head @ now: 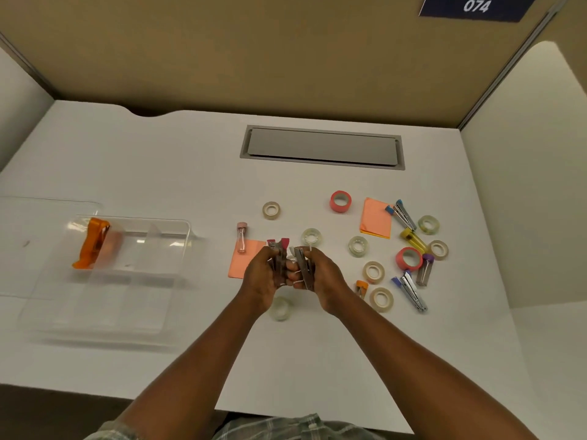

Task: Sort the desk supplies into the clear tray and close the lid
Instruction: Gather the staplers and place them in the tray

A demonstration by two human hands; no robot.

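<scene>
The white desk (158, 160) fills the view, boxed in by tan partition walls, with a grey cable hatch (322, 147) set flush near its far edge and a dark plate reading 074 (476, 6) up on the wall. Toward the desk's left edge sits the clear tray (95, 312), divided into compartments, its lid open or lying apart behind it; which, I cannot tell. One far-left compartment holds an orange tape dispenser (90, 244); the rest look empty.

The remaining supplies spread over the right half of the desk: two pads of orange sticky notes (376, 219), two red tape rolls (340, 201), many clear and tan tape rolls (271, 210), small vials (241, 237), and coloured staple removers or mini staplers (409, 289).

Near the middle of the desk, the left hand (262, 277) is clamped on a red-tipped metal stapler (279, 252), and the right hand (322, 274) is closed on a second metal stapler (303, 265); the two tools are held almost touching, above the desk.

The sorting looks barely begun, and the step in hand seems to be gathering the staplers as one kind. The next move calls for carrying both leftward across the desk and lowering them into one free compartment, clear of the dividers.
</scene>
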